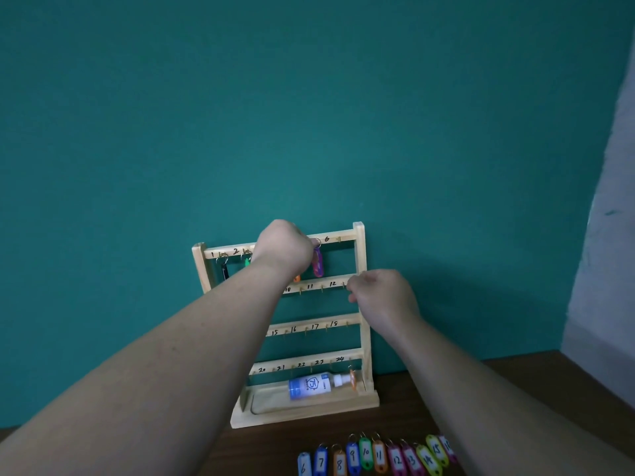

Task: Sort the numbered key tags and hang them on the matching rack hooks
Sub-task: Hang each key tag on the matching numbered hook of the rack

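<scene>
key tags (366, 453) numbered 6 and up are laid in a row on the brown table (515, 379) at the bottom edge, in front of the wooden rack (359, 255), which is stood against the teal wall (309, 115). on the top rail a black tag (225, 271) is hung under 1, a green tag (246, 262) under 2, and a purple tag (318, 264) just left of the 6 mark (an orange bit (297, 278) is seen below the left wrist too). the left hand (283, 249) is pressed up at the top rail with fingers curled, right against the purple tag's ring, but whether the ring is pinched can't be told, fingertips being hidden. the right hand (381, 298) is held at the right end of the second rail near 12, fingers loosely curled; anything held can't be made out. the two hands are apart. a spray bottle (311, 386) is laid in the rack's base tray, with an orange tag (353, 379) hung under 24.
</scene>
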